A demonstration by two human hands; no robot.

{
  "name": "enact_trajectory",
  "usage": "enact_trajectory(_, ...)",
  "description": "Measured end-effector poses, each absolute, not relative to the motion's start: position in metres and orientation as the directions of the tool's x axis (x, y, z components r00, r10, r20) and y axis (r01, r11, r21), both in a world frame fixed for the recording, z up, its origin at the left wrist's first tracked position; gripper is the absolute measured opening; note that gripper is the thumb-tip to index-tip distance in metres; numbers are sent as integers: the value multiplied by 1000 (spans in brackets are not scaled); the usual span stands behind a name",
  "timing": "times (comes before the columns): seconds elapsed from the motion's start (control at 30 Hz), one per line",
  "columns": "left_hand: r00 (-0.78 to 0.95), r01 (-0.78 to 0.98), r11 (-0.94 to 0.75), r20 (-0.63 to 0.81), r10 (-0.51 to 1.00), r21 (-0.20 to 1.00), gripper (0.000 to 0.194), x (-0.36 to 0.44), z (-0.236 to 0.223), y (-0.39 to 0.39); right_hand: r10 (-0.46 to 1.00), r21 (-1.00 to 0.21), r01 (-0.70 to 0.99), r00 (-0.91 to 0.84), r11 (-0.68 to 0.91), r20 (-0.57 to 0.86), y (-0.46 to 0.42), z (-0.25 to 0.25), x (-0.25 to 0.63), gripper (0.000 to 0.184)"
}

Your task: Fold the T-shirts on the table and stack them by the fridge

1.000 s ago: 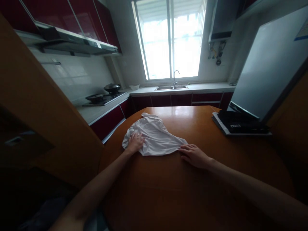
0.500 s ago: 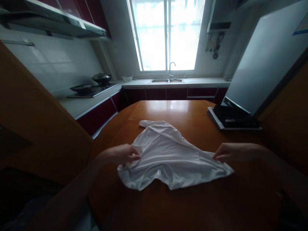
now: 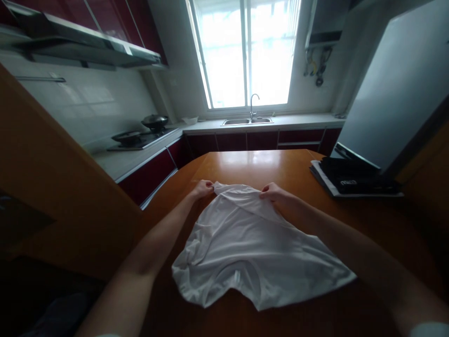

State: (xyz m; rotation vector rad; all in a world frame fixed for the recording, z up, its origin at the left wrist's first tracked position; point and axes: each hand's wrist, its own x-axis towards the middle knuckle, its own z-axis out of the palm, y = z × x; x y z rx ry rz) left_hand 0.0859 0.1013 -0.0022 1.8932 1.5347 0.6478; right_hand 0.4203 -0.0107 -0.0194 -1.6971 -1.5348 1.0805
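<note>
Reaching across the table [image 3: 228,164], we have both arms stretched along either side of a white shirt [image 3: 245,229] and both hands at its far end. The shirt lies on the tabletop between our forearms, its neckline [image 3: 235,276] towards us and its far edge between our hands. Its long axis seems to run away from us, from the wide, spread near side to the narrower far end. Our left hand [image 3: 203,188] pinches the far left tip, so from those fingers the cloth stretches rightward and back towards us. Our right hand [image 3: 277,193] grasps the upper edge further right, with fingers bent over the fabric, and most of the shirt lies from there towards us and to the left. Both hands touch the cloth, so neither is nearer to it; the right one sits further in over the fabric, the left at its outer tip. The left side is bunched in creases, while the right side spreads flatter to a point. A stack of folded clothes [image 3: 354,178], black on top, rests well apart, beyond our right forearm.
</note>
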Motion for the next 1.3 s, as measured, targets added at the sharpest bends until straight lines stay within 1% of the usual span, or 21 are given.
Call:
enact_trajectory(0.1,254,553,-85,-71,965,829,34,87,15,139,977,-861,475,-10,-182,-212,11,8,454,18)
enact_trajectory(0.17,230,414,-42,-59,971,909,32,94,32,171,976,-846,499,3,-191,-218,28,30,481,18)
enact_trajectory(0.27,146,315,-65,20,989,947,28,125,53,213,988,-808,571,120,-145,-93,55,56,512,16)
enact_trajectory(0.33,132,234,-131,102,986,963,32,155,59,229,967,-779,612,254,-136,31,72,61,523,19)
enact_trajectory(0.37,153,177,-191,165,974,965,37,170,59,233,946,-763,632,311,-136,89,79,58,526,23)
enact_trajectory(0.43,249,120,-339,303,920,933,48,195,52,230,911,-729,670,374,-138,171,87,45,524,30)
enact_trajectory(0.47,300,129,-412,361,883,902,51,204,46,225,907,-705,699,367,-121,208,87,35,520,33)
enact_trajectory(0.57,379,301,-569,452,807,765,44,204,21,198,918,-618,786,249,-5,309,68,-3,505,31)
enact_trajectory(0.63,385,450,-614,479,789,649,41,186,2,170,923,-577,812,152,87,354,41,-29,496,31)
enact_trajectory(0.7,399,569,-635,500,768,522,42,160,-14,136,906,-494,837,-4,235,423,6,-51,493,37)
enact_trajectory(0.73,416,605,-637,493,764,477,43,146,-21,116,896,-466,841,-48,275,442,-13,-61,495,40)
enact_trajectory(0.83,479,664,-638,434,763,389,43,107,-40,52,907,-399,861,-147,314,395,-68,-82,505,53)
enact_trajectory(0.93,604,672,-676,305,737,303,52,79,-53,-8,927,-315,887,-257,338,273,-116,-92,515,60)
enact_trajectory(1.0,685,653,-711,199,701,261,56,64,-54,-41,940,-280,903,-280,326,194,-147,-93,518,61)
enact_trajectory(1.03,714,640,-724,148,684,258,57,57,-52,-54,947,-273,909,-280,315,158,-163,-92,518,61)
enact_trajectory(1.1,765,605,-738,41,643,299,59,42,-41,-77,957,-282,914,-278,290,86,-195,-88,519,62)
enact_trajectory(1.17,810,562,-729,-80,581,391,61,29,-25,-90,960,-323,907,-278,270,20,-221,-81,521,63)
enact_trajectory(1.2,824,545,-709,-130,551,447,59,23,-17,-92,962,-357,898,-274,256,0,-230,-76,523,61)
enact_trajectory(1.27,820,535,-636,-160,549,556,50,16,-2,-84,972,-447,870,-234,209,0,-232,-63,526,49)
enact_trajectory(1.3,799,534,-595,-129,588,600,45,15,3,-73,981,-493,852,-192,174,16,-225,-56,527,42)
